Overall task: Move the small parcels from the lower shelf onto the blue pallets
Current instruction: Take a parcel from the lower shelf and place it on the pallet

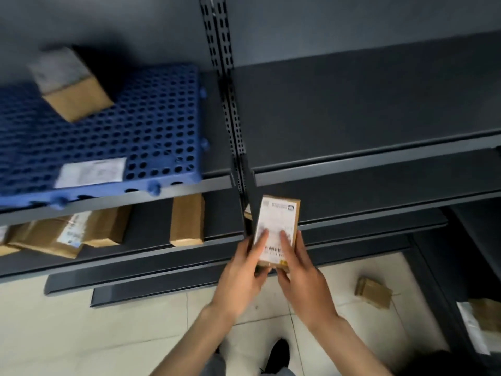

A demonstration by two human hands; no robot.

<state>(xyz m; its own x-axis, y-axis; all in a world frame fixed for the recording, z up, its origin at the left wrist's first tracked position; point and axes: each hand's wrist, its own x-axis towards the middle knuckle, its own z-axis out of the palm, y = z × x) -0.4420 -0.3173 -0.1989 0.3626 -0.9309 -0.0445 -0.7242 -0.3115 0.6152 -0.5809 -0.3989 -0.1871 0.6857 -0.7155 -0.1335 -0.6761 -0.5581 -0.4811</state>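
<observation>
Both hands hold one small cardboard parcel [279,221] with a white label, in front of the shelf upright at centre. My left hand [244,272] grips its lower left side and my right hand [301,270] its lower right, fingers across the label. A blue perforated pallet [151,126] lies on the upper shelf at left. On it sit a brown parcel [69,82] at the back and a flat white-labelled packet [90,172] at its front edge. The lower shelf below holds more parcels: an upright one [187,221] and a cluster [62,234] at far left.
A perforated metal upright [230,104] divides the shelving. The dark shelf [366,109] to its right carries nothing visible. A parcel [374,291] lies on the tiled floor at right, and another labelled parcel [479,324] sits on a low shelf at the far right. My shoe [279,354] shows below.
</observation>
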